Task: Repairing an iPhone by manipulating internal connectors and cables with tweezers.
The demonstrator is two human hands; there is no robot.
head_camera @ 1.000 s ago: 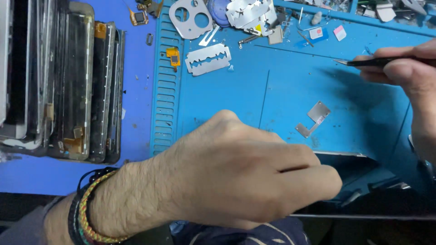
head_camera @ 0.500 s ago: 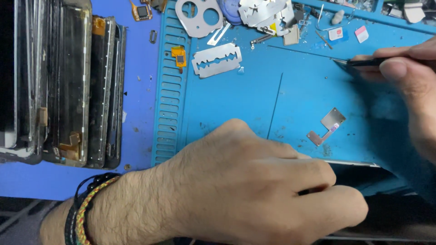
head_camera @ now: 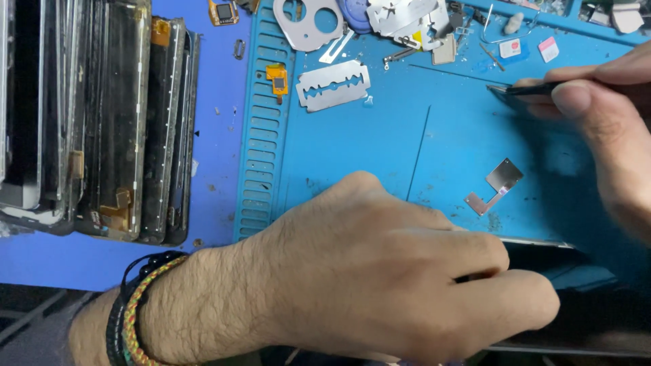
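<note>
dark tool (head_camera: 525,88) in right hand (head_camera: 610,129), long axis level, tip leftward

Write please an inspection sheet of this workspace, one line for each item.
Surface: blue repair mat with a ribbed strip, lying on a blue table.
Job's things: dark flat device at the mat's lower edge, pinched by the left hand; thin dark tool in the right hand.
Clutter: razor blade, small bent metal shield, metal camera plate, loose metal parts along the top.
Grippers: both hands closed on their things.
Cables: small orange flex piece; no other seen.
Surroundings: stack of old phone frames on the left.
</note>
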